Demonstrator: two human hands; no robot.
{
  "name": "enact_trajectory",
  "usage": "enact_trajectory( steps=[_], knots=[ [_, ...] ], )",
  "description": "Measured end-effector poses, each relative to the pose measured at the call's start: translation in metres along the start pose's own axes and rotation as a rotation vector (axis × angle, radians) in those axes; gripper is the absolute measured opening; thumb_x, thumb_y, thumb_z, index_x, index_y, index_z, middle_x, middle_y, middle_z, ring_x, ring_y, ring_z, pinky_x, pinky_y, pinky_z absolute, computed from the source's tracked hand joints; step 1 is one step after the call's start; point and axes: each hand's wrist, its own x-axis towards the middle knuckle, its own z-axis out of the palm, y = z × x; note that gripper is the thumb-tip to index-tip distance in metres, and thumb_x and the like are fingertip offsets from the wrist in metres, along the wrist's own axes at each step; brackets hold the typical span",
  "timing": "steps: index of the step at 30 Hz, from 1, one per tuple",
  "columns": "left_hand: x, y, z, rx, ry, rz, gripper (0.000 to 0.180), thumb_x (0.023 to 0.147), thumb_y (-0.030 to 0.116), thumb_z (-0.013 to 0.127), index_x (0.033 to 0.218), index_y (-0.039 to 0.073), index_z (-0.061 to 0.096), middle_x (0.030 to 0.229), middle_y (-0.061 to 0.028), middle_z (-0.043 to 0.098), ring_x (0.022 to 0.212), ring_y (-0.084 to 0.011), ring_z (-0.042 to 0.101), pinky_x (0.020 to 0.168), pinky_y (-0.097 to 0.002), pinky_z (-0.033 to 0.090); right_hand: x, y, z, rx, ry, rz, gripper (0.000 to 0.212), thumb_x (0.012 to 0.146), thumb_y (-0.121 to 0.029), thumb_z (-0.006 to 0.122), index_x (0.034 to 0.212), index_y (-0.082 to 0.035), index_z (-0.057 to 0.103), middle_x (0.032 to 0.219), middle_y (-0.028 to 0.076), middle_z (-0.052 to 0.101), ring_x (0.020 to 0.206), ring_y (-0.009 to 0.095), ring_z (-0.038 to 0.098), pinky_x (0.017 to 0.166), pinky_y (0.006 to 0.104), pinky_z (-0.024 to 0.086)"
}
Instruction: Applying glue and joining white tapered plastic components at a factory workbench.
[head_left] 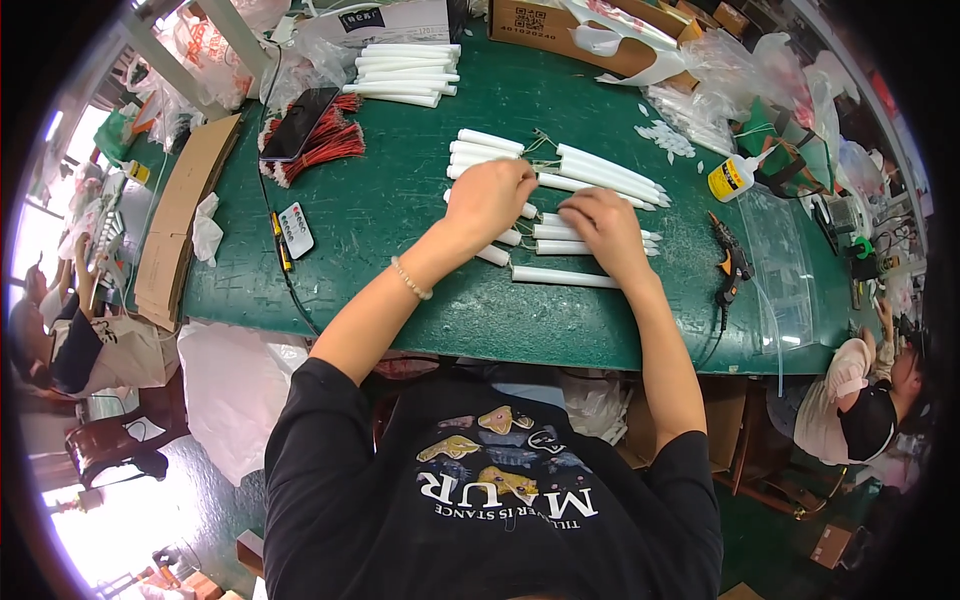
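Two groups of slim white tubes lie across the bench in front of me. Several right-hand tubes (610, 178) end in pale pointed tips, like candles with flame tips. Thin wires (543, 140) show between them and the left-hand tubes (490, 140). My left hand (490, 195) is over the left group, its thumb and fingers pinched together by the gap; what they hold is too small to make out. Opposite it, my right hand (608, 228) bends over the right-hand tubes with curled fingers, their grip partly hidden. One tube (565, 276) lies nearest me, below my right hand.
On the green bench (400, 270), a phone (300, 125) rests on red wires (335, 150) at left. More white tubes (405, 75) are stacked behind. To the right are loose pale tips (668, 138), a yellow-labelled bottle (732, 178) and a glue gun (730, 265). Other people sit at both sides.
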Motion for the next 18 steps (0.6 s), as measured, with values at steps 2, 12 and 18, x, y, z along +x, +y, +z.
enact_trajectory(
  steps=[2,12,18],
  knots=[
    [0.012,-0.009,0.006,0.044,0.047,0.067,0.016,0.09,0.021,0.07,0.09,0.005,0.073,0.088,-0.0143,0.071,0.085,-0.0335,0.07,0.074,-0.0453,0.055,0.006,0.001,-0.003,-0.092,0.079,0.02,0.016,0.086,-0.017,0.074,0.096,-0.004,0.075,0.099,0.011,0.069,0.098,0.031,0.063,0.087,0.0411,0.05],
    [0.04,-0.037,0.031,0.095,0.074,0.118,0.015,0.088,0.018,0.069,0.088,0.008,0.079,0.089,-0.0145,0.067,0.089,-0.0341,0.067,0.077,-0.0457,0.055,0.018,0.029,0.011,-0.347,0.142,0.037,0.021,0.079,-0.017,0.08,0.093,-0.003,0.072,0.096,0.011,0.065,0.094,0.032,0.06,0.083,0.0429,0.049],
    [0.041,-0.036,0.023,-0.008,0.044,-0.03,0.018,0.092,0.022,0.069,0.097,0.008,0.08,0.091,-0.013,0.069,0.08,-0.0322,0.068,0.072,-0.0425,0.053,0.018,0.03,0.007,-0.321,0.183,0.063,0.02,0.081,-0.017,0.079,0.094,-0.003,0.072,0.097,0.01,0.067,0.094,0.032,0.061,0.082,0.0433,0.049]
  ],
)
